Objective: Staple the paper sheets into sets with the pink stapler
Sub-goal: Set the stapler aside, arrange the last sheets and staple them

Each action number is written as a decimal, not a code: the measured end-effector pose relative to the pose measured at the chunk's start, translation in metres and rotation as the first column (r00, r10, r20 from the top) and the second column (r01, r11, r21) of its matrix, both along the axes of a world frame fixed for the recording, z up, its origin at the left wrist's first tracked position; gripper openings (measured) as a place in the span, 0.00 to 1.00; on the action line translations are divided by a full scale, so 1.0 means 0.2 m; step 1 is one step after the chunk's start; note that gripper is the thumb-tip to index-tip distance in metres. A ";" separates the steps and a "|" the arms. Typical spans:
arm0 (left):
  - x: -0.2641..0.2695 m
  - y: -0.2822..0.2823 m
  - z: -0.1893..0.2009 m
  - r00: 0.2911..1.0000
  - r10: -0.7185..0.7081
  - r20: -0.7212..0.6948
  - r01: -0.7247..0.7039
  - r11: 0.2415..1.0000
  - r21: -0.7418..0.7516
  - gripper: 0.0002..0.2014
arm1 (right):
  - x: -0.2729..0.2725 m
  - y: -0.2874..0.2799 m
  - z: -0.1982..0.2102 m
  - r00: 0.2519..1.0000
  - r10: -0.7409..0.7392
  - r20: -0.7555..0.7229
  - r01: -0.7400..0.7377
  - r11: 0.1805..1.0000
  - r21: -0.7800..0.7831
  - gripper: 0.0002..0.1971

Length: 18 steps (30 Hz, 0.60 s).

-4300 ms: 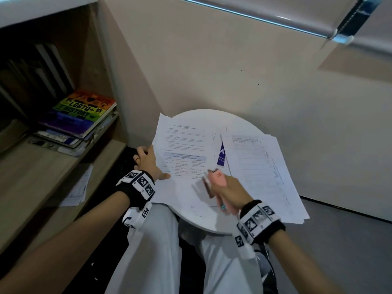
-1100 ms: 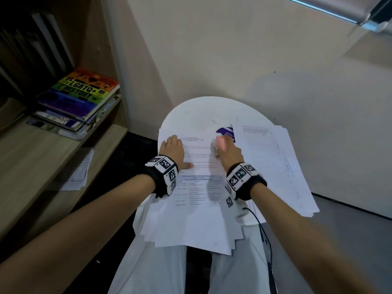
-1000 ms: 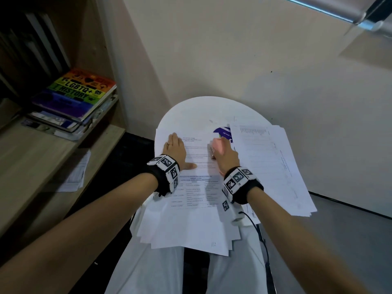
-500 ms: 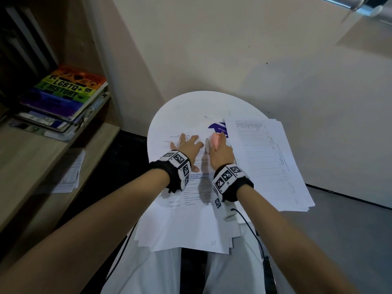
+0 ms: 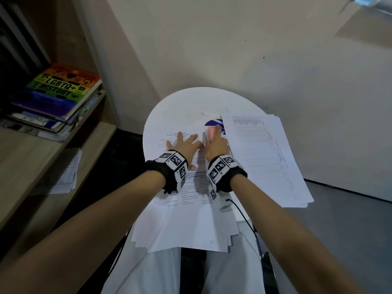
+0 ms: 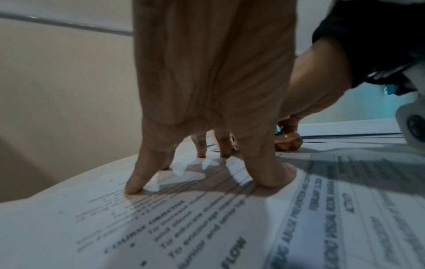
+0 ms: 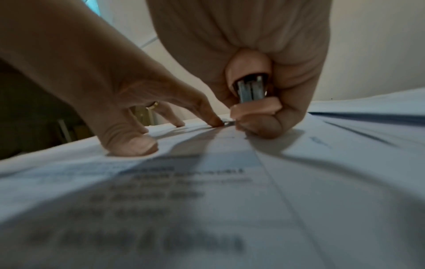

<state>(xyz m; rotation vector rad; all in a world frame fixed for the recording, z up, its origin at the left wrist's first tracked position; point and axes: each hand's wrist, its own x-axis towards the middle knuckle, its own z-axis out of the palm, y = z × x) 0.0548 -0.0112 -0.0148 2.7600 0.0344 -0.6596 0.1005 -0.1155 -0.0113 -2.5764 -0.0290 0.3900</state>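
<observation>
A printed paper set lies on the round white table, hanging over its near edge. My left hand is spread flat on the top of this set, fingertips pressing the page. My right hand grips the pink stapler at the set's top right corner. In the right wrist view the stapler shows its metal rear between my curled fingers, resting low on the paper. The left hand sits right beside it.
A second stack of sheets lies on the table's right side, over a purple label. On the left stands a wooden shelf with a pile of books and a loose sheet. A beige wall is close behind.
Both hands moved up the page toward its top edge. My left hand spread its fingers and shifted right, next to the stapler. The paper set slid a little toward me.
</observation>
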 end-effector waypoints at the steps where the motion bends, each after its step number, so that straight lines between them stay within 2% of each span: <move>1: 0.00 0.00 0.00 1.000 0.000 0.005 0.000 1.000 0.004 0.37 | 0.01 0.00 0.01 1.000 0.001 -0.003 -0.001 1.000 0.003 0.31; 13: 0.00 0.00 -0.02 1.000 -0.029 -0.011 0.029 0.999 0.046 0.34 | 0.05 0.01 -0.02 0.999 0.031 0.026 -0.030 0.999 -0.028 0.30; 18: 0.01 0.00 -0.03 0.999 -0.035 -0.024 0.036 0.996 0.076 0.44 | 0.15 0.08 0.02 0.999 0.016 0.050 -0.018 1.000 0.022 0.30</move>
